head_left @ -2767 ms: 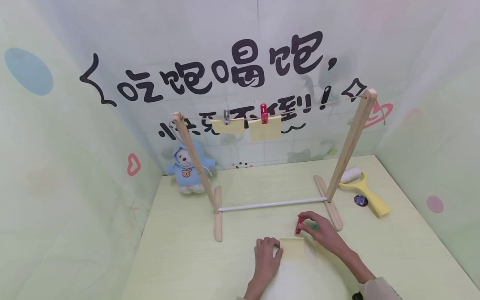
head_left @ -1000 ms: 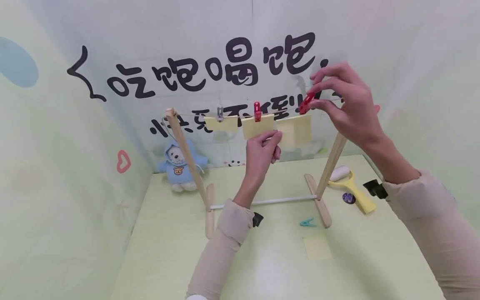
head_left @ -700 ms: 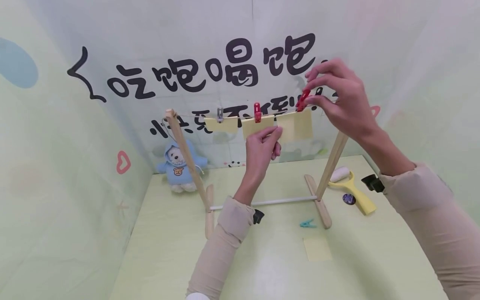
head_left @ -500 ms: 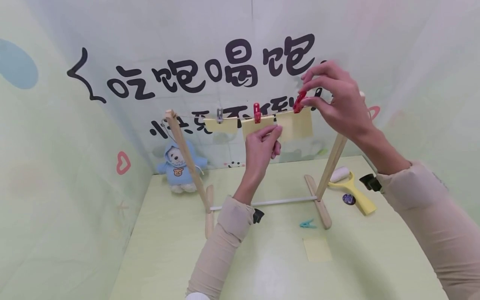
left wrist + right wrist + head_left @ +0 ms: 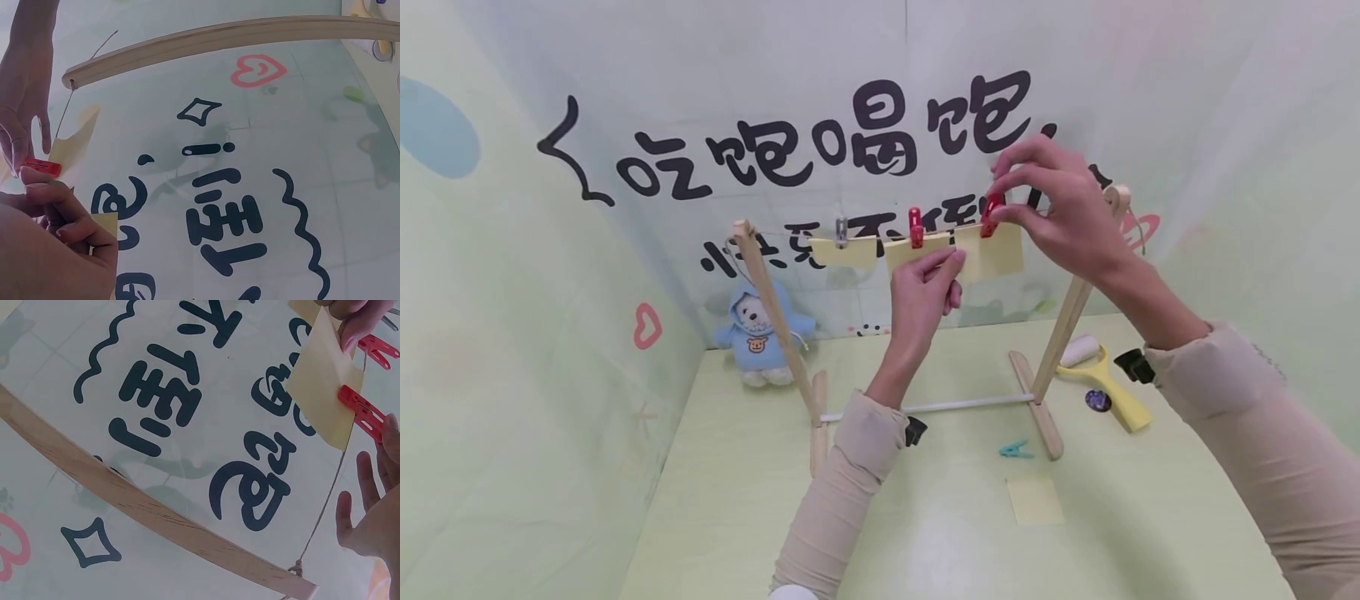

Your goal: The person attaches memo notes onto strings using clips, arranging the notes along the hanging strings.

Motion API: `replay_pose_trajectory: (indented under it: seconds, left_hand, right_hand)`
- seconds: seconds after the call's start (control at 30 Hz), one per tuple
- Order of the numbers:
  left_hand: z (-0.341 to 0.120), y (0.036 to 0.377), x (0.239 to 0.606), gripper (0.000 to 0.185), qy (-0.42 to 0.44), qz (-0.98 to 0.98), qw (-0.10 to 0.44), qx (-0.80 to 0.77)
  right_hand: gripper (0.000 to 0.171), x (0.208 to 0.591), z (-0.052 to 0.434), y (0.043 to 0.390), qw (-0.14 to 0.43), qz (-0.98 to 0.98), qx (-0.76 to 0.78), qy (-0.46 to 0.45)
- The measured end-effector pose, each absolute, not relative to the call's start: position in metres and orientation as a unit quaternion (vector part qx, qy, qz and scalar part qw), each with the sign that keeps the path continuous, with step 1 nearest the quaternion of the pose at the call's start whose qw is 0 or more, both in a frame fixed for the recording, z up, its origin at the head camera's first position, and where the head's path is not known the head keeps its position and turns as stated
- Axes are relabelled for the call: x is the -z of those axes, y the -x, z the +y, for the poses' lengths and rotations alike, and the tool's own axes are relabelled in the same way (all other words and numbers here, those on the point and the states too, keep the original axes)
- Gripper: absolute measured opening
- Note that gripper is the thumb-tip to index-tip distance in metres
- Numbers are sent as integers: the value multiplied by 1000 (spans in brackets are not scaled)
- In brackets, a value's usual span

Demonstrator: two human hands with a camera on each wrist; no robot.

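My left hand (image 5: 921,296) pinches the left edge of a pale yellow paper note (image 5: 996,254), held up against the string. At the note's top edge, my right hand (image 5: 1075,212) holds a red clothespin (image 5: 990,218) between thumb and fingers. In the right wrist view the clothespin (image 5: 45,167) (image 5: 364,412) has its jaws over the note (image 5: 325,381) at the string (image 5: 325,500). Left of it on the line hang two more yellow notes, one under a grey clothespin (image 5: 842,232), the other under a red clothespin (image 5: 915,227), partly behind my left hand.
A wooden frame (image 5: 778,321) carries the string, with a white rod (image 5: 970,405) low between its posts. On the table (image 5: 737,517) lie a teal clothespin (image 5: 1016,450), a yellow note (image 5: 1035,500), a yellow-handled roller (image 5: 1123,400) and a dark round object (image 5: 1098,401). A blue-clothed plush bear (image 5: 760,337) sits behind.
Both hands have risen from the table to the string with the note and red clothespin. Lately the right hand has moved the clothespin left and down over the note's top edge; the left hand stays nearly still.
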State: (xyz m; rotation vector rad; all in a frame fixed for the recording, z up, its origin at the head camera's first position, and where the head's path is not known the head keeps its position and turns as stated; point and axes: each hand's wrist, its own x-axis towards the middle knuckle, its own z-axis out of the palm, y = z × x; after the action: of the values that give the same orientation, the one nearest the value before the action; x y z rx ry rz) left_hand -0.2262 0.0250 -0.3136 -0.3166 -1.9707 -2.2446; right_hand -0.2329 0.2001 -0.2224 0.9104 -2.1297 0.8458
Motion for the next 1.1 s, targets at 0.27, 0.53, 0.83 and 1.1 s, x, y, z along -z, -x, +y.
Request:
replay_pose_trajectory:
  seconds: [0.27, 0.53, 0.83, 1.1]
  left_hand:
    - [25, 226, 318, 26, 105, -658, 65, 743]
    - [27, 225, 321, 24, 114, -665, 67, 735]
    - [26, 225, 323, 25, 112, -671, 64, 730]
    - [24, 225, 331, 24, 100, -674, 62, 729]
  right_hand:
    - [30, 223, 205, 233, 288, -842, -311, -335]
    - [48, 226, 210, 229, 275, -858, -301, -313]
    - [41, 239, 222, 189, 378, -809, -329, -308]
    - [33, 272, 244, 155, 374, -803, -341, -315]
